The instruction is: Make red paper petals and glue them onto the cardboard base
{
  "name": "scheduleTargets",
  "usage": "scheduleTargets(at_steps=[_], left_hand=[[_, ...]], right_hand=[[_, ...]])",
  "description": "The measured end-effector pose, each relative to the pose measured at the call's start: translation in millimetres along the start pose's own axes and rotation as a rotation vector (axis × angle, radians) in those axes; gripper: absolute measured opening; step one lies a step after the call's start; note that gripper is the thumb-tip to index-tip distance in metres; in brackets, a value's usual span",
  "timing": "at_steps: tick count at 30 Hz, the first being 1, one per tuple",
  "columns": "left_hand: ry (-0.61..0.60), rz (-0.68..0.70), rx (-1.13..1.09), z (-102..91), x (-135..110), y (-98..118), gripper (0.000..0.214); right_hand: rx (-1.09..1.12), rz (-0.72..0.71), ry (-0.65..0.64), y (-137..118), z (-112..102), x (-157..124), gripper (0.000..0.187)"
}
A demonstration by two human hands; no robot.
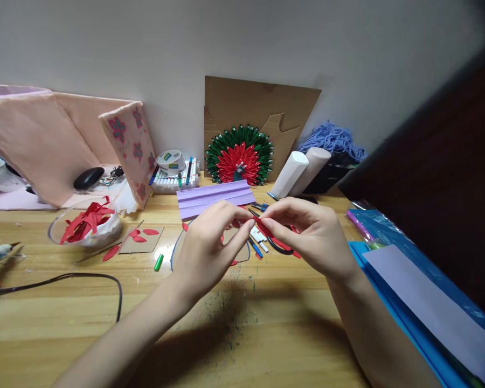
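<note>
My left hand [210, 248] and right hand [313, 231] meet fingertip to fingertip, thumb and forefinger of each pinching a small red piece [258, 219] between them, above the table. Black-handled scissors [282, 249] show just under my right hand; whether a finger of mine is hooked in them, I can't tell from here. Below my left hand, partly covered, is a blue-edged disc [178, 260] with red bits around its rim. Farther left, several leaf-shaped pieces [151, 232] lie apart on and beside a card [143, 246], so I'd call those shaped. The bowl [56, 231] beyond holds tangled red strips [87, 222], which look unworked. At the back, the red-and-green fan [239, 161] looks complete; my pinched piece seems unfinished.
</note>
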State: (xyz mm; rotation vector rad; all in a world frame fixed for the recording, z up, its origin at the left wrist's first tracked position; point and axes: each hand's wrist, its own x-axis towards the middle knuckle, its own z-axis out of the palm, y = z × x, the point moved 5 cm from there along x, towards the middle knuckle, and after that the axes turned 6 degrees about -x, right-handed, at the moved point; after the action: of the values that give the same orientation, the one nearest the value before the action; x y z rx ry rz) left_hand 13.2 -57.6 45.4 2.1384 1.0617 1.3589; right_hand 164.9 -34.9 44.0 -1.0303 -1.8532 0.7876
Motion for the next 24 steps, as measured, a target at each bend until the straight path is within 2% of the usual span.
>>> scheduleTargets(at_steps=[13,19,24], left_hand=[[0.067,-0.01,-0.098,-3.6,0,2,0.006],[0.101,-0.041,-0.121,-4.6,-1,2,0.003],[0.087,-0.116,-0.2,-1.7,-3,-1,0.005]], right_hand=[[0.01,-0.029,0.028,-7,1,-6,0.009],[-0.076,-0.093,0.073,-13,-1,-8,0.014],[-0.151,-0.157,0.105,-18,-3,-9,0.009]])
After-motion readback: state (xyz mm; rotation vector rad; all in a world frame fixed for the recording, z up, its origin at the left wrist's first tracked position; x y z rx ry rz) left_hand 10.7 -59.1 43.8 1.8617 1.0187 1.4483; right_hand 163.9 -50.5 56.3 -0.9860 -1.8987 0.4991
